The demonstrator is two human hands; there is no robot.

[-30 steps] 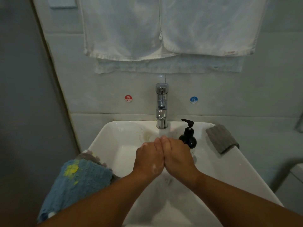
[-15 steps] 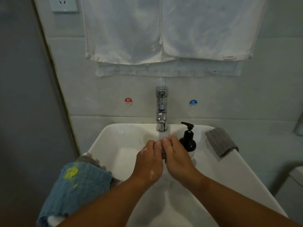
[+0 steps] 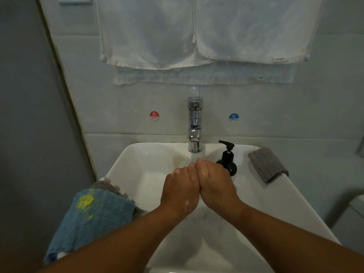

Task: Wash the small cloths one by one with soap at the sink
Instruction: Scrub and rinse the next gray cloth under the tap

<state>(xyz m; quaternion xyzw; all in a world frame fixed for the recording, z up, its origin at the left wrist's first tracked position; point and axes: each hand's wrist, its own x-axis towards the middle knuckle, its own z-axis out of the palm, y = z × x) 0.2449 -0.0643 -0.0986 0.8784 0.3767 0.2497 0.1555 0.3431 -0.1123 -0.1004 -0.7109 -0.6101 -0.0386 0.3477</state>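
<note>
My left hand (image 3: 180,191) and my right hand (image 3: 215,184) are pressed side by side over the white sink (image 3: 275,203), just below the chrome faucet (image 3: 195,125). Their fingers curl downward around a small cloth that is hidden beneath them. Soap suds cling to the back of my left hand. A black soap pump bottle (image 3: 228,162) stands on the rim right behind my right hand. A folded grey cloth (image 3: 267,164) lies on the right rim. A blue cloth with yellow patches (image 3: 92,217) hangs over the left rim on top of a grey cloth (image 3: 106,186).
White towels (image 3: 197,32) hang on the tiled wall above the faucet. Hot (image 3: 154,115) and cold (image 3: 233,117) stickers flank it. A grey wall (image 3: 29,134) closes the left side tight against the sink.
Half a second ago my hands were slightly apart with a dark bit of cloth showing between the fingers. They have closed back together, knuckles touching, and the cloth no longer shows.
</note>
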